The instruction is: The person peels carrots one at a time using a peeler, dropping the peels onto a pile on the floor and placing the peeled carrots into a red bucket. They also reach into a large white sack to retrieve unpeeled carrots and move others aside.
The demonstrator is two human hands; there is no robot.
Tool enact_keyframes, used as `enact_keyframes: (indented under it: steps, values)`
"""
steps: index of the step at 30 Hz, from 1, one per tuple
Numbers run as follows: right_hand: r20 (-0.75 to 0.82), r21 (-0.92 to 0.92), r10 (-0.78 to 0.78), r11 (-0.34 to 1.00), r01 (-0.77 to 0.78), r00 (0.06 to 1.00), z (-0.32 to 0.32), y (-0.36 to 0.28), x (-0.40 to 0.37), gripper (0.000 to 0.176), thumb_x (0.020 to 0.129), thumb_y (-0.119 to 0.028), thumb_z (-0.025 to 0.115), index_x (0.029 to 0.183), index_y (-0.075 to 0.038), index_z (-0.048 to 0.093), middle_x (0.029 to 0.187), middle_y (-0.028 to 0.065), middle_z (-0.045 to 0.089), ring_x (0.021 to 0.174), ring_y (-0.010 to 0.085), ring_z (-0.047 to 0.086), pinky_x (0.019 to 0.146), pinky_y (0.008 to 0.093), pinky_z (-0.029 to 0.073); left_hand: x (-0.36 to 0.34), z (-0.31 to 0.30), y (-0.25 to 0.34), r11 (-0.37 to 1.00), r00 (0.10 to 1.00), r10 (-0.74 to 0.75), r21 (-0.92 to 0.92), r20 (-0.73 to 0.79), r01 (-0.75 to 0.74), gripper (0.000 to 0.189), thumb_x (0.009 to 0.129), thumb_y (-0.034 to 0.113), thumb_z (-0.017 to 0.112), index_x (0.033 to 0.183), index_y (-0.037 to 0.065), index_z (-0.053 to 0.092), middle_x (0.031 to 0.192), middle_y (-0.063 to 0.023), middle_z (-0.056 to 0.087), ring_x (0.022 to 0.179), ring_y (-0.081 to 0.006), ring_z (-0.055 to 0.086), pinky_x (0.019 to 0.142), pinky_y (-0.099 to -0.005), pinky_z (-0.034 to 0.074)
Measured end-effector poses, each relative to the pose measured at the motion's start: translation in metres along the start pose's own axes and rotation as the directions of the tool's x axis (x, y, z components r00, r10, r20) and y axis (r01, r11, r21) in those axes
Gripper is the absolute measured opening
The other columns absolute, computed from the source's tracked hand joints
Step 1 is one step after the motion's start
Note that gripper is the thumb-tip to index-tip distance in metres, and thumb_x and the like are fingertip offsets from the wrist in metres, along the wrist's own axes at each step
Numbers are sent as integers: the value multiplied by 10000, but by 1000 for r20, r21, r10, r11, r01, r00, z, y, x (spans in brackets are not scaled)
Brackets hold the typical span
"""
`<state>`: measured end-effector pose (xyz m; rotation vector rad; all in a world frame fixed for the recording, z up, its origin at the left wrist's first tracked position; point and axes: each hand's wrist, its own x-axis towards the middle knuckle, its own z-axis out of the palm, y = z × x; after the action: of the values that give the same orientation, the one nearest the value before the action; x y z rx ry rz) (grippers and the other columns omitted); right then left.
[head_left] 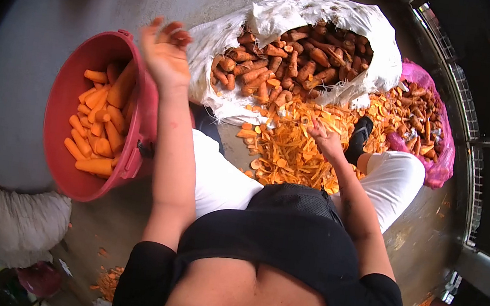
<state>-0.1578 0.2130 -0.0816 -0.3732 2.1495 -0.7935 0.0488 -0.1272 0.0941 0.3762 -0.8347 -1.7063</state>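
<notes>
My left hand (164, 51) is raised beside the rim of a red bucket (58, 130), fingers spread and palm empty. Peeled orange carrots (102, 123) lie inside the tilted bucket. My right hand (325, 139) hangs low over a heap of orange carrot peelings (294, 147), fingers curled; whether it holds anything is too small to tell. Behind the peelings an open white sack (311, 14) holds several unpeeled, dirty carrots (286, 63).
A pink mesh bag (434, 158) with more carrots and peelings lies at the right. My white-trousered legs and a black shoe (360, 136) rest by the peelings. A crumpled white sack (19, 223) sits at the lower left. The floor is grey concrete.
</notes>
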Motion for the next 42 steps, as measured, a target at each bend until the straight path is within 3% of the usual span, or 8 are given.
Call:
enact_keyframes:
  steps: [6, 8, 18, 23, 27, 31, 35, 42]
  values:
    - [-24, -363, -171, 920, 151, 985, 28, 8, 35, 467, 749, -474, 708, 794, -12, 654, 629, 97, 615, 599, 203, 606, 600, 348, 469, 3, -40, -64, 721, 886, -414, 519, -210, 460, 219, 931, 231, 537, 1033, 41, 571, 839, -79, 644, 632, -100, 585, 579, -229, 464]
    - [69, -573, -165, 801, 174, 984, 36, 7, 62, 553, 774, -585, 613, 888, -47, 673, 752, 174, 662, 741, 335, 651, 655, 411, 491, 5, -42, -66, 689, 888, -434, 578, -152, 436, 230, 932, 245, 544, 1033, 40, 570, 825, -58, 635, 626, -83, 574, 569, -218, 452]
    - [221, -749, 8, 641, 165, 975, 98, -54, 182, 487, 819, -540, 560, 965, -83, 647, 940, 155, 678, 872, 322, 658, 713, 426, 521, 21, -23, -80, 590, 913, -402, 745, -65, 312, 256, 942, 276, 542, 1018, 33, 570, 813, -22, 611, 649, -48, 536, 579, -192, 413]
    - [-80, -282, -77, 958, 52, 994, 138, -34, 236, 549, 723, -489, 678, 924, 21, 649, 921, 214, 668, 850, 342, 648, 748, 401, 494, 18, -15, -81, 641, 904, -425, 688, -51, 341, 227, 947, 230, 537, 1006, 13, 568, 803, -17, 593, 701, -56, 534, 627, -206, 435]
    - [-156, 167, 145, 979, -118, 977, 175, -37, 248, 497, 677, -296, 745, 1038, 24, 622, 913, 184, 673, 860, 285, 652, 756, 361, 488, 18, -13, -75, 656, 888, -449, 637, -102, 405, 200, 948, 207, 541, 992, 13, 563, 830, -10, 592, 749, -61, 547, 654, -210, 446]
    - [-297, 280, -57, 949, 144, 953, 234, -6, 275, 677, 662, -313, 770, 1225, -19, 534, 1043, 165, 658, 978, 280, 630, 831, 336, 468, 22, -11, -72, 654, 875, -466, 614, -134, 442, 185, 948, 196, 540, 1000, 21, 567, 868, -8, 598, 776, -63, 557, 661, -207, 447]
    - [-138, 27, 197, 980, -195, 971, 233, -24, 275, 811, 668, -357, 764, 1337, -59, 416, 1121, 176, 630, 1055, 326, 596, 898, 391, 454, 23, -14, -78, 651, 852, -503, 586, -143, 482, 186, 945, 182, 546, 1032, 18, 557, 902, -16, 590, 794, -64, 560, 671, -209, 450]
    - [-121, -179, 264, 942, -283, 957, 223, -46, 267, 628, 687, -384, 746, 1153, -11, 552, 1074, 205, 640, 1028, 321, 614, 878, 392, 476, 22, -10, -82, 621, 836, -528, 604, -149, 500, 193, 950, 190, 540, 1038, 19, 549, 877, -11, 586, 801, -59, 562, 679, -209, 450]
